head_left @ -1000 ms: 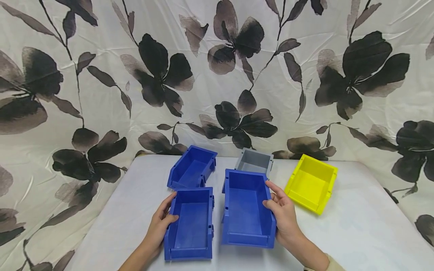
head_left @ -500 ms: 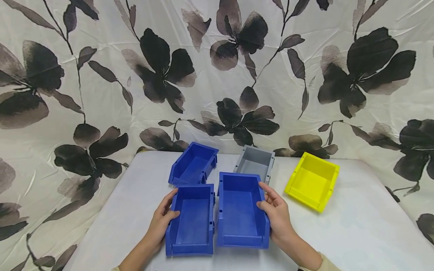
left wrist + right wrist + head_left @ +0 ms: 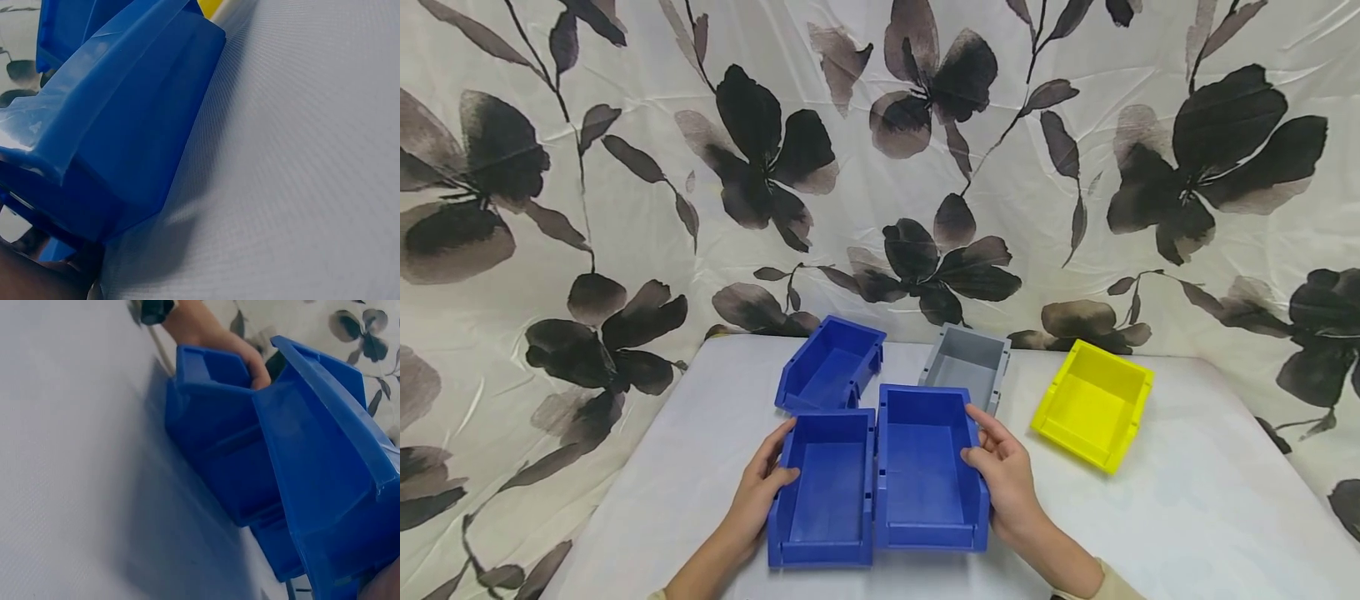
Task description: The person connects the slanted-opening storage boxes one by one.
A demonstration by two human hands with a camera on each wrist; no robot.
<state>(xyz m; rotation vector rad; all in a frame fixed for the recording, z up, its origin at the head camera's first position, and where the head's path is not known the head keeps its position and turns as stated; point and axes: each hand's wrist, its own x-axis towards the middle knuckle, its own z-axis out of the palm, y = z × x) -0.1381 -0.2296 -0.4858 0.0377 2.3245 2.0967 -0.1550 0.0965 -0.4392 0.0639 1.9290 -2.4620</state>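
Two blue storage bins stand side by side at the front of the table, their facing walls right up against each other in the head view. My left hand [image 3: 758,492] grips the outer wall of the left blue bin [image 3: 829,492], thumb over the rim. With thumb and fingers, my right hand [image 3: 1009,475] holds the outer wall of the right blue bin [image 3: 929,467]. In the right wrist view the right bin [image 3: 331,462] is raised above the white tabletop and sits higher than the left bin [image 3: 215,437].
Behind the left bin lies a third blue bin [image 3: 831,365], turned at an angle. A grey bin [image 3: 964,367] is partly hidden behind the right bin. To the right sits a yellow bin [image 3: 1093,407] on the white table [image 3: 1187,500]. A flowered cloth [image 3: 850,208] hangs behind.
My right hand has brought the right blue bin leftward, closing the gap to the left one. The left hand and its bin have stayed nearly in place.
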